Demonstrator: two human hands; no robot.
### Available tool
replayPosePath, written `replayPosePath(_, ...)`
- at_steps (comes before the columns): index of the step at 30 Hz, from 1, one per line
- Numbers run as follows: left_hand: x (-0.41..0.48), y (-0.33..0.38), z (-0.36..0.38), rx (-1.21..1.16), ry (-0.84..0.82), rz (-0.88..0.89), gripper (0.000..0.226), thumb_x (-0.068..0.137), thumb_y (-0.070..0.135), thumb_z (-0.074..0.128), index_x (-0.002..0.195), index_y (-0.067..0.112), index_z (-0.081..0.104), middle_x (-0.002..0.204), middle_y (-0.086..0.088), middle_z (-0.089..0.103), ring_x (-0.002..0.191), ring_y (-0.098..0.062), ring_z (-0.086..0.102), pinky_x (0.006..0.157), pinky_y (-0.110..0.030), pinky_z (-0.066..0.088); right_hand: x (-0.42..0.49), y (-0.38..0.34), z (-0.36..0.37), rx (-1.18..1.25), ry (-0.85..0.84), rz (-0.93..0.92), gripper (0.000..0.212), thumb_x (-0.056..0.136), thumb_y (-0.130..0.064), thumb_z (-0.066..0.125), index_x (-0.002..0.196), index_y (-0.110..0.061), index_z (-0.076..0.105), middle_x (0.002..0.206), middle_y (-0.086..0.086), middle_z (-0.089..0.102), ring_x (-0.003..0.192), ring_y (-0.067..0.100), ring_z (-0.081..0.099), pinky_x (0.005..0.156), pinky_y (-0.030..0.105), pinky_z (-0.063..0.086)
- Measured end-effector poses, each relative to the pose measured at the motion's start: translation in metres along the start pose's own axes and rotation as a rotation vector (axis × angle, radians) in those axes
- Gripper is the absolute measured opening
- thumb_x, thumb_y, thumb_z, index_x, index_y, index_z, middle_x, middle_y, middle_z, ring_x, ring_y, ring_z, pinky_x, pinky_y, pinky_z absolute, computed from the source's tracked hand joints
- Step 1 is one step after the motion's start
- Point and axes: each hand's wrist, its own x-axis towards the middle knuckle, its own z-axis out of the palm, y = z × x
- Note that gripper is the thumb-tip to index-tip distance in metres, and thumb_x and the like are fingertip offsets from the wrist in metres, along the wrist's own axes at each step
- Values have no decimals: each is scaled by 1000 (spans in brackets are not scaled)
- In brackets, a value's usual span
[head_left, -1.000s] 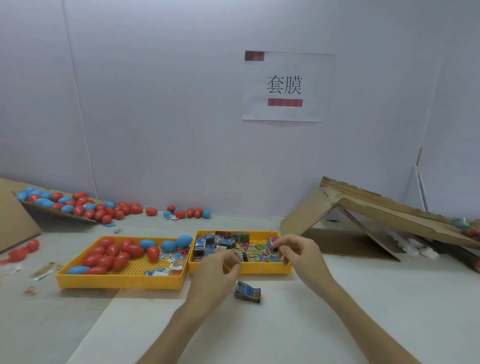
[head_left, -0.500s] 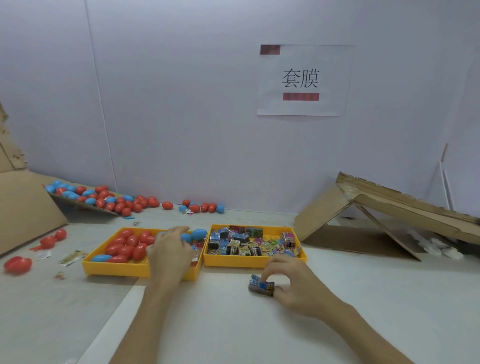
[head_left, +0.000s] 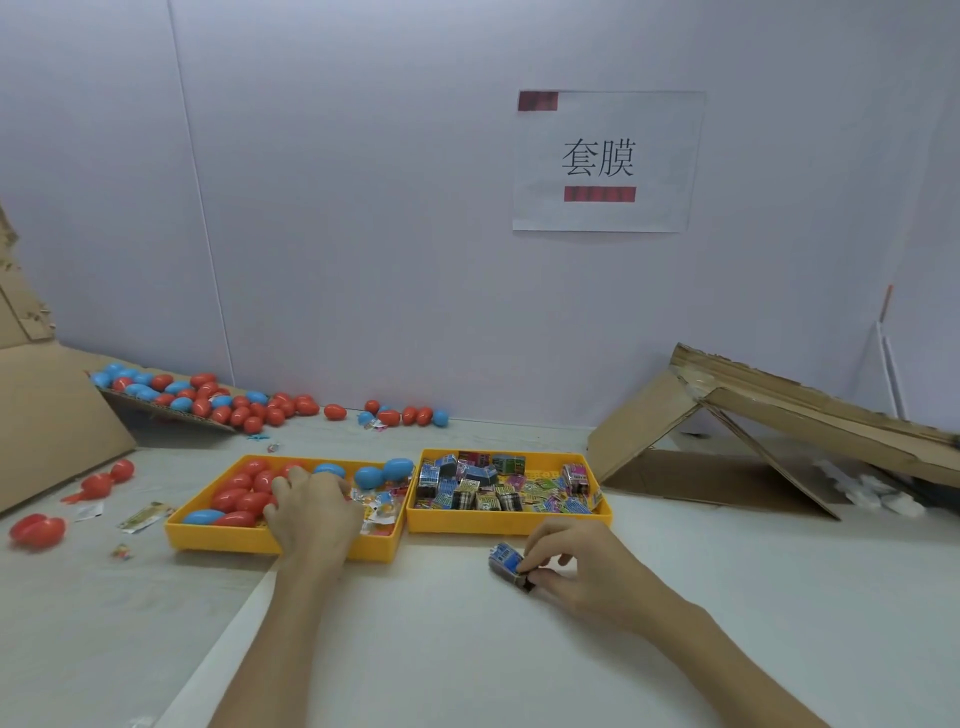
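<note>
Two yellow trays stand side by side. The left tray (head_left: 223, 538) holds red and blue plastic eggs (head_left: 244, 493) and a few small wrappers. My left hand (head_left: 311, 512) reaches into it, fingers curled down over the eggs; whether it grips one is hidden. The right tray (head_left: 509, 522) holds several small printed film packets. In front of that tray, a small blue packet (head_left: 504, 562) lies on the table, and my right hand (head_left: 576, 564) pinches it between thumb and fingertips.
More red and blue eggs (head_left: 208, 400) lie on a cardboard ramp (head_left: 52, 415) at the back left and along the wall. A folded cardboard ramp (head_left: 779, 426) stands at the right. Loose eggs (head_left: 39, 530) and wrappers lie on the table's left. A paper sign (head_left: 605, 161) hangs on the wall.
My left hand moved from the packet tray over to the egg tray. My right hand came down from the packet tray to the blue packet on the table and took hold of it.
</note>
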Motion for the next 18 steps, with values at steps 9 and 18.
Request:
replayPosePath(9,-1,2,2,-445,157,110,16,103,24,56,104,15,70,93,-6,72,84,-24,61,75,-39,50,0,-2,-1,-3,64,-36,14,88,-8,74,95,-17,81,90,-6,73,83,4,62,74,12,46)
replayPosePath(18,-49,49,-4,-678,-558,802,20,84,50,70,102,41,71,64,12,54,59,-1,46,57,-16,37,-1,-4,-2,16,67,-40,13,86,-1,71,91,-10,79,88,1,73,81,9,66,78,26,56)
